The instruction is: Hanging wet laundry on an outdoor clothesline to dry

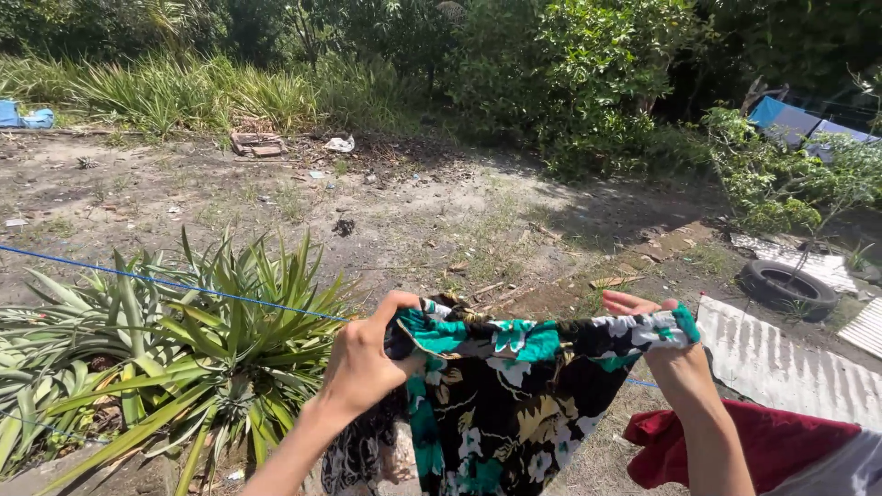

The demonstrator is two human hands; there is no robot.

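A black garment (501, 395) with a teal, white and tan flower print hangs over a thin blue clothesline (184, 286) that runs from the left edge across the view. My left hand (363, 358) grips the garment's top edge at its left end. My right hand (657, 344) pinches the top edge at its right end, fingers curled over the cloth. The garment is stretched between both hands along the line. A dark red cloth (735, 445) lies draped at the lower right, near my right forearm.
Spiky pineapple-like plants (165, 358) grow below the line at left. Bare sandy ground (367, 211) stretches beyond. An old tyre (788, 287) and corrugated metal sheets (763, 349) lie at right. Dense bushes (570, 73) and a blue tarp (781, 115) stand at the back.
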